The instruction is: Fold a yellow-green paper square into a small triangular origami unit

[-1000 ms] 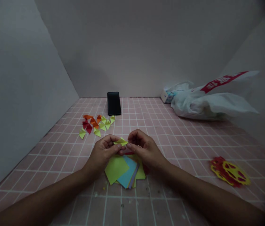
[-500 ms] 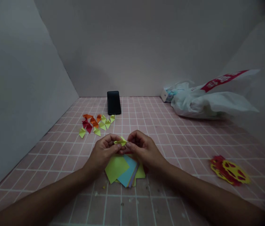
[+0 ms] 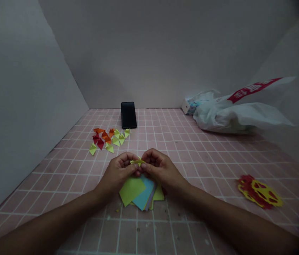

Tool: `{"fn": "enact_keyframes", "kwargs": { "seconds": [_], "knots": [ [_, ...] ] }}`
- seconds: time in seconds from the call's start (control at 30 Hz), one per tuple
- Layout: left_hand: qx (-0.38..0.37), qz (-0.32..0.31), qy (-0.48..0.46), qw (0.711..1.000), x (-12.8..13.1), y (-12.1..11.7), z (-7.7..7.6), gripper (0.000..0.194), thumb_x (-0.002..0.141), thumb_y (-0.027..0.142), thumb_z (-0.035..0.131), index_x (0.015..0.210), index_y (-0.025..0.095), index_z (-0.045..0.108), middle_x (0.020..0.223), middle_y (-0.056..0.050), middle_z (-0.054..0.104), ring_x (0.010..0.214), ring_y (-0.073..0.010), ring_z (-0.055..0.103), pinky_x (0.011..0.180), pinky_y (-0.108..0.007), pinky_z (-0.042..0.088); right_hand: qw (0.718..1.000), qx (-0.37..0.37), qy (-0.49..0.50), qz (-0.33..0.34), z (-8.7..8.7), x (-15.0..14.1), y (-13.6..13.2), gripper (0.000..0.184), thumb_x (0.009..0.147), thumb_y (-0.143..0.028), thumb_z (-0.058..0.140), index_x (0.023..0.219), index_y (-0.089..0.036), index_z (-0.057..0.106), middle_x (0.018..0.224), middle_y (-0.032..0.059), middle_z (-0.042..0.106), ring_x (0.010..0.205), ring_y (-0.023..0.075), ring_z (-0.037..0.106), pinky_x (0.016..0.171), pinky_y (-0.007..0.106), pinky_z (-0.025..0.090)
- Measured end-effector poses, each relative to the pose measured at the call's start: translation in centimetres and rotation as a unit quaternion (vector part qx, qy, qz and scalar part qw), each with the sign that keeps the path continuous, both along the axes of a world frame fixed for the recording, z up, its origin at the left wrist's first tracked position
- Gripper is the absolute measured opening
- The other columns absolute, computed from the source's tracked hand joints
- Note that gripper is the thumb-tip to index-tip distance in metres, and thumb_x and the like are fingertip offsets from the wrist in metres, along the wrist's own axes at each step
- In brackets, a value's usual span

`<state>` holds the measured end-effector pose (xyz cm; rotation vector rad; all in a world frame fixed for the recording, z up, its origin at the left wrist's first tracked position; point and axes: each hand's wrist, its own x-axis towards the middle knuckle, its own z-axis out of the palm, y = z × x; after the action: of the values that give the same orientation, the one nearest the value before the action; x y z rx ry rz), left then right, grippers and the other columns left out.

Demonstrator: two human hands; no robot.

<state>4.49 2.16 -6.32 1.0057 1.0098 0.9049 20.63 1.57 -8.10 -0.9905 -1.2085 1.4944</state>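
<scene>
A small yellow-green folded paper piece (image 3: 137, 162) is pinched between the fingertips of my left hand (image 3: 119, 171) and my right hand (image 3: 158, 169), just above the pink tiled surface. Under the hands lies a loose stack of square paper sheets (image 3: 138, 191), green on top, then blue, purple and yellow. Most of the folded piece is hidden by my fingers.
Several folded triangles (image 3: 108, 138) in red, orange and green lie at the back left. A black phone (image 3: 128, 115) leans on the back wall. A white plastic bag (image 3: 234, 115) covers a small box at the back right. A red and yellow paper cutout (image 3: 259, 193) lies at the right.
My hands have closed in on each other, so less of the folded piece shows. The view has shifted slightly.
</scene>
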Motion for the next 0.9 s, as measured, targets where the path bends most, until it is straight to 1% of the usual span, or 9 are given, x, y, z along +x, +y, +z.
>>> {"fn": "enact_keyframes", "kwargs": {
  "seconds": [0.13, 0.3, 0.43, 0.57, 0.67, 0.73, 0.8, 0.9],
  "knots": [
    [0.009, -0.002, 0.029, 1.0, 0.1, 0.0, 0.2, 0.023, 0.065, 0.024, 0.075, 0.082, 0.015, 0.062, 0.062, 0.001, 0.068, 0.056, -0.0103, 0.063, 0.057, -0.02, 0.046, 1.0, -0.011, 0.01, -0.001, 0.0, -0.1, 0.0, 0.02, 0.071, -0.024, 0.072, 0.082, -0.019, 0.056, 0.068, -0.004, 0.055, 0.059, 0.0099, 0.051, 0.055, 0.023, 0.037],
    [-0.002, -0.006, 0.027, 1.0, 0.0, 0.1, -0.2, 0.022, 0.065, 0.022, 0.074, 0.081, 0.015, 0.061, 0.063, 0.001, 0.069, 0.055, -0.0101, 0.062, 0.058, -0.02, 0.047, 0.996, -0.068, 0.051, -0.017, 0.6, -0.3, -0.2, 0.024, 0.065, -0.02, 0.073, 0.078, -0.02, 0.053, 0.064, -0.006, 0.055, 0.053, 0.0082, 0.049, 0.052, 0.022, 0.035],
    [-0.016, -0.007, 0.009, 1.0, 0.0, 0.2, -0.4, 0.022, 0.065, 0.024, 0.075, 0.081, 0.015, 0.061, 0.065, 0.0, 0.07, 0.055, -0.0096, 0.062, 0.057, -0.019, 0.046, 0.992, -0.097, 0.083, -0.01, 1.0, -0.2, -0.3, 0.028, 0.063, -0.017, 0.073, 0.077, -0.02, 0.049, 0.062, -0.0071, 0.054, 0.051, 0.0073, 0.049, 0.051, 0.02, 0.035],
    [-0.028, 0.011, -0.004, 1.0, 0.0, 0.2, -0.4, 0.025, 0.065, 0.024, 0.076, 0.082, 0.016, 0.059, 0.065, 0.0, 0.071, 0.056, -0.0094, 0.063, 0.057, -0.019, 0.047, 0.995, -0.064, 0.07, -0.032, 1.0, 0.2, -0.2, 0.02, 0.069, -0.018, 0.067, 0.081, -0.02, 0.05, 0.064, -0.0073, 0.052, 0.051, 0.0069, 0.049, 0.052, 0.02, 0.036],
    [-0.018, 0.002, 0.007, 1.0, 0.0, 0.1, -0.4, 0.024, 0.066, 0.025, 0.075, 0.082, 0.016, 0.06, 0.064, 0.001, 0.07, 0.055, -0.0093, 0.062, 0.057, -0.019, 0.046, 0.998, -0.04, 0.043, -0.004, 0.7, 0.1, -0.1, 0.024, 0.07, -0.021, 0.068, 0.088, -0.021, 0.053, 0.066, -0.006, 0.054, 0.056, 0.0091, 0.051, 0.054, 0.021, 0.037],
    [-0.006, -0.011, 0.02, 1.0, 0.0, 0.1, -0.5, 0.022, 0.066, 0.024, 0.074, 0.081, 0.015, 0.06, 0.064, 0.001, 0.069, 0.055, -0.0089, 0.062, 0.057, -0.019, 0.047, 0.999, -0.038, 0.031, 0.001, 0.5, 0.0, 0.0, 0.027, 0.067, -0.019, 0.07, 0.089, -0.02, 0.053, 0.068, -0.0055, 0.054, 0.058, 0.0094, 0.052, 0.053, 0.021, 0.036],
    [0.0, -0.019, 0.029, 0.999, 0.0, 0.0, -0.5, 0.022, 0.066, 0.024, 0.074, 0.081, 0.015, 0.06, 0.064, 0.002, 0.069, 0.055, -0.0087, 0.062, 0.058, -0.019, 0.047, 0.998, -0.044, 0.033, -0.001, 0.4, -0.1, -0.1, 0.026, 0.066, -0.017, 0.069, 0.085, -0.02, 0.052, 0.067, -0.0059, 0.054, 0.056, 0.0083, 0.05, 0.052, 0.021, 0.035],
    [-0.003, -0.026, 0.026, 0.999, -0.1, 0.1, -0.6, 0.022, 0.067, 0.025, 0.074, 0.082, 0.015, 0.06, 0.065, 0.001, 0.069, 0.056, -0.0086, 0.062, 0.059, -0.019, 0.048, 0.996, -0.067, 0.053, 0.004, 0.7, -0.2, -0.2, 0.024, 0.065, -0.016, 0.068, 0.08, -0.02, 0.049, 0.065, -0.0069, 0.053, 0.053, 0.007, 0.049, 0.051, 0.02, 0.034]
  ]
}}
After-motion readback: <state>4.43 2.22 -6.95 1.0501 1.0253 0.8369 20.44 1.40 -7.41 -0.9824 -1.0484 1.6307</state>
